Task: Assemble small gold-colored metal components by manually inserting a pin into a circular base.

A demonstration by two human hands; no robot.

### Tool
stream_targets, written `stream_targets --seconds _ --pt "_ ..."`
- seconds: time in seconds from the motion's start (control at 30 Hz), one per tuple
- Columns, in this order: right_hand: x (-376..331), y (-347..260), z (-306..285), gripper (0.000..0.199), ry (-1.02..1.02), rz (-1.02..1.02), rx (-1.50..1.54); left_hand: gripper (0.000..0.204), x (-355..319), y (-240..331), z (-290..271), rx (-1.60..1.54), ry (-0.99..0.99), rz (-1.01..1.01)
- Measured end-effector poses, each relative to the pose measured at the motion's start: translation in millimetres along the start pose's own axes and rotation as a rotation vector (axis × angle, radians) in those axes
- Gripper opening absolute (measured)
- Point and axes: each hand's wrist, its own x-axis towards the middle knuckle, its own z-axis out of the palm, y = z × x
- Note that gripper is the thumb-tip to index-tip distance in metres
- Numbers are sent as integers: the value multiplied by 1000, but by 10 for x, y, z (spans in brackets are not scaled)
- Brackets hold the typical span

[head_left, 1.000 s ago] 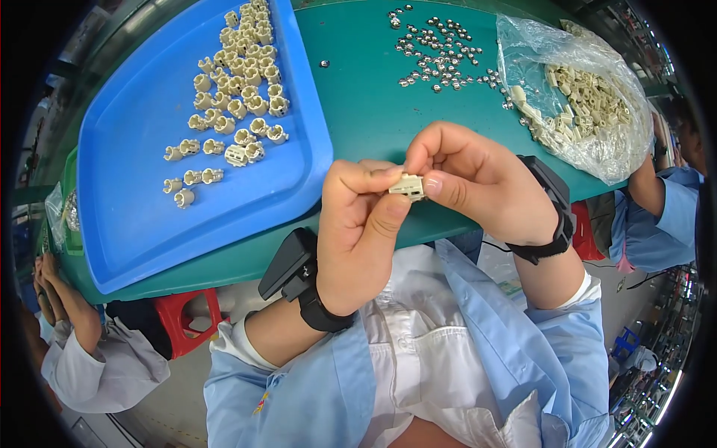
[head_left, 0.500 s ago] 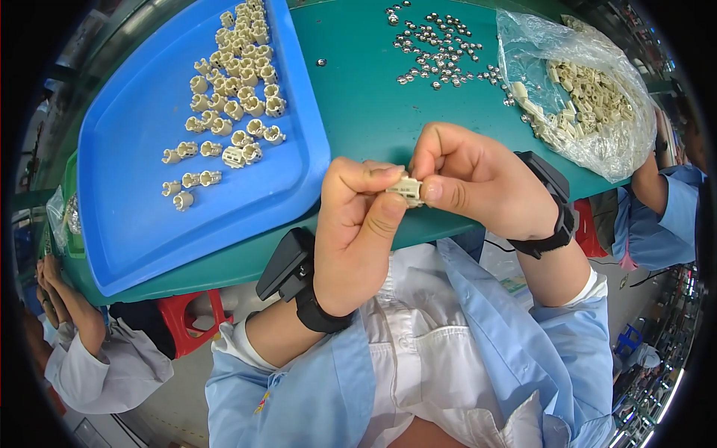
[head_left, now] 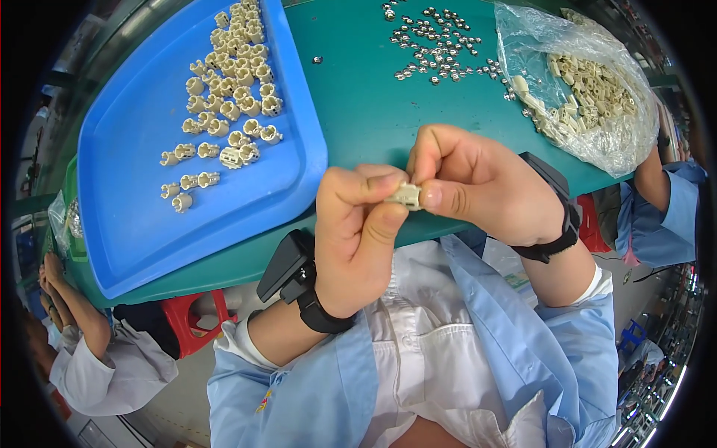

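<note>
A small cream plastic cylindrical part with slots in its side is pinched between both hands above the table's near edge. My left hand grips its left end with thumb and index finger. On its right end, my right hand presses with thumb and fingertips, which hide that end. Similar cream plastic parts stand and lie in the blue tray to the left. Small shiny metal pieces are scattered over the green table beyond my hands.
A clear plastic bag spills more cream parts at the far right. Left of the blue tray sits a green container. Red stools and other people's arms are around the table.
The part has turned slightly between my fingers, and my left index finger has shifted a little over it. Both hands stay in nearly the same place; the whole view has shifted slightly.
</note>
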Motion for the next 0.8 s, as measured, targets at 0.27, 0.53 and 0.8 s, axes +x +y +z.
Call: stream_targets --seconds 0.27,0.53,0.8 --pt "-78 -83 87 14 85 -52 -364 16 19 -20 3 78 -30 66" --pt "-49 -16 -19 12 -89 60 19 16 -43 -29 -1 124 -68 117" --pt "-111 8 -5 15 101 -246 -659 16 -28 -70 -2 176 -52 153"
